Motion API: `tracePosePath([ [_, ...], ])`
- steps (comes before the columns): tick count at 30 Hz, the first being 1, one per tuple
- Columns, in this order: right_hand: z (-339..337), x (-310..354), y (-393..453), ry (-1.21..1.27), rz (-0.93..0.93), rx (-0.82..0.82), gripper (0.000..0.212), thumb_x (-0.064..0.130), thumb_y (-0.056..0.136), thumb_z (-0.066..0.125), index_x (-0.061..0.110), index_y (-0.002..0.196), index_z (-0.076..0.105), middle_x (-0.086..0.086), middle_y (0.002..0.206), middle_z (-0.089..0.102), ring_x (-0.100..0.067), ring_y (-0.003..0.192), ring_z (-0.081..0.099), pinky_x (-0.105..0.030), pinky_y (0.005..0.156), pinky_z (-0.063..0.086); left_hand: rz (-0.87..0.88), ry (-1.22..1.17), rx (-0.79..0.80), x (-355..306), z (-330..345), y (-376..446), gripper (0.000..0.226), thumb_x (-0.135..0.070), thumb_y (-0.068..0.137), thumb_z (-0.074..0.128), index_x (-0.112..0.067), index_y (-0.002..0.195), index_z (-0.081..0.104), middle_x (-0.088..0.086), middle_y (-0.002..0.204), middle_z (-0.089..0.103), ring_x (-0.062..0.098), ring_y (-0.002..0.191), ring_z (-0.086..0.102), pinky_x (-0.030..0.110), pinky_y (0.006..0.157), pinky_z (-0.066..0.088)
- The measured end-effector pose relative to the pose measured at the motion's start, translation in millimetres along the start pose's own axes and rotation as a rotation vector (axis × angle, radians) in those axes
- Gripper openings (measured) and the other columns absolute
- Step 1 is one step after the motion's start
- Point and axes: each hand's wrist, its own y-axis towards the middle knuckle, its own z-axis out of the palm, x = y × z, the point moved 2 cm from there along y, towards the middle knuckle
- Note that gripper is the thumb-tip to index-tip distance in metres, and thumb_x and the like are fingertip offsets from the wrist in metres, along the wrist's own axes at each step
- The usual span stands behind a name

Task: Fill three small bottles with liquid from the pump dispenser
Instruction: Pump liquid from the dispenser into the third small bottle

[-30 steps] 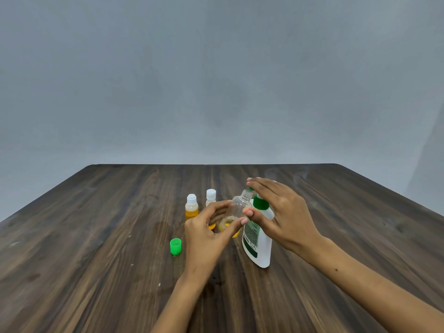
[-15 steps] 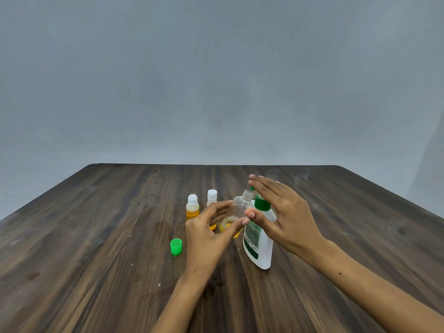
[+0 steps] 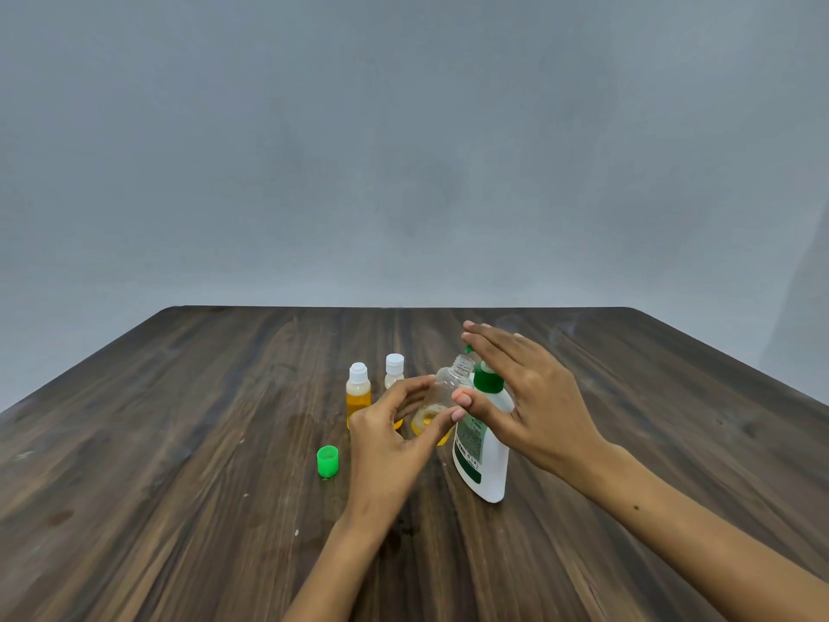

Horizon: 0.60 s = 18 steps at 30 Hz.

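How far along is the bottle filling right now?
Done: two capped bottles stand behind, holding yellow liquid. In hand: the left hand grips the open third bottle, only bottom-filled, while the right hand presses the pump dispenser. Left: fill it, fit the green cap.

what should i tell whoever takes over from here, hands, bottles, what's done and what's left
Left hand grips the open clear bottle, tilted with its neck at the pump spout; only a little yellow liquid sits at its bottom.
Right hand rests flat-fingered on the pump dispenser head.
Two capped bottles stand behind, both holding yellow liquid.
Green cap lies on the table, left of the hands.
Left: finish filling the third bottle, then cap it.
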Motion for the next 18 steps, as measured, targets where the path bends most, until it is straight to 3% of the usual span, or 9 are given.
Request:
tracePosePath([
  [6,-1.4,2.8,2.2,-0.022,0.018,-0.003,0.074,0.072,0.088,0.028,0.016,0.122,0.063,0.004,0.128,0.06,-0.012,0.118,0.053,-0.027,0.101,0.035,-0.003,0.02,-0.001,1.3,-0.6,0.3,0.051,-0.047,0.066,0.075,-0.016,0.107,0.07,-0.011,0.099,0.074,-0.001,0.095,0.069,0.014,0.082,0.053],
  [13,-3.1,1.0,1.9,0.011,0.007,0.02,0.073,0.071,0.088,0.029,0.016,0.128,0.058,0.005,0.136,0.053,-0.01,0.126,0.047,-0.032,0.107,0.034,0.003,0.014,-0.006,1.9,0.0,0.0,0.044,-0.035,0.068,0.079,-0.014,0.106,0.071,-0.011,0.097,0.074,-0.001,0.094,0.069,0.015,0.082,0.053],
  [18,-2.8,3.9,0.6,-0.005,0.001,0.002,0.073,0.071,0.088,0.031,0.015,0.124,0.061,0.004,0.131,0.058,-0.011,0.123,0.051,-0.032,0.104,0.038,-0.003,-0.006,-0.009,-0.4,-1.1,-0.2,0.049,-0.051,0.065,0.071,-0.024,0.105,0.068,-0.012,0.099,0.073,-0.003,0.095,0.068,0.014,0.082,0.053],
])
